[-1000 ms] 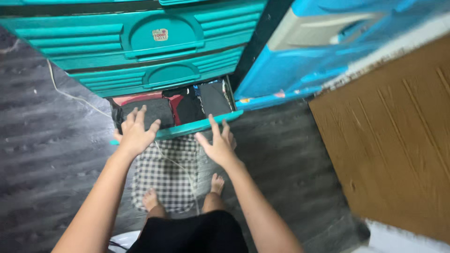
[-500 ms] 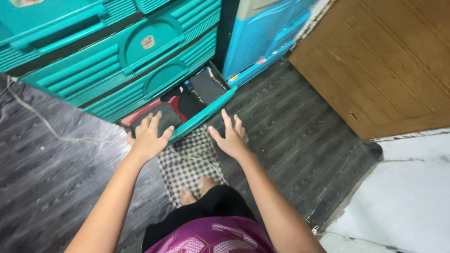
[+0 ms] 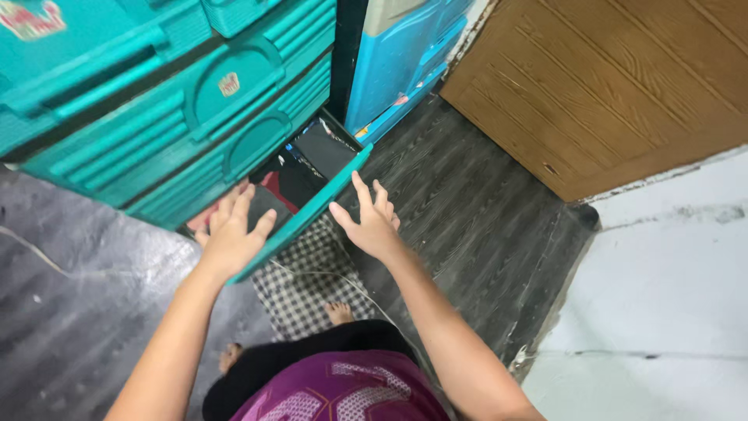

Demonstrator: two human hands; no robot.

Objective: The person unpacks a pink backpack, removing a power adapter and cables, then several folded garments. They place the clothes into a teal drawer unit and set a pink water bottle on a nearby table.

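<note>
Head view, looking down along both forearms to the foot of a teal plastic drawer cabinet (image 3: 156, 117). The bottom drawer (image 3: 312, 206) stands pulled out, and folded clothes (image 3: 300, 168) in dark and red tones lie inside it. The left hand (image 3: 232, 234) rests with spread fingers flat on the drawer's front edge, gripping nothing. The right hand (image 3: 368, 222) is likewise open with fingers splayed, just beside the drawer's right corner; whether its fingertips touch the rim cannot be told.

Compared with the frame half a second earlier, the view has swung to the left and tilted. The cabinet now fills the upper left, and more of the pale floor slab (image 3: 670, 296) shows at lower right. Both hands have stayed open at the drawer front, and the drawer remains out by about the same amount.

Surroundings: a blue plastic cabinet (image 3: 397, 62) stands just to the right of the teal one, with a dark gap between them. A wooden door panel (image 3: 608, 86) occupies the upper right. A checked mat (image 3: 308, 284) lies on the dark wood-grain floor (image 3: 460, 226) beneath the drawer, crossed by a thin white cord (image 3: 327, 277). A bare foot (image 3: 339, 313) stands on the mat, above the purple shirt (image 3: 343, 390).
</note>
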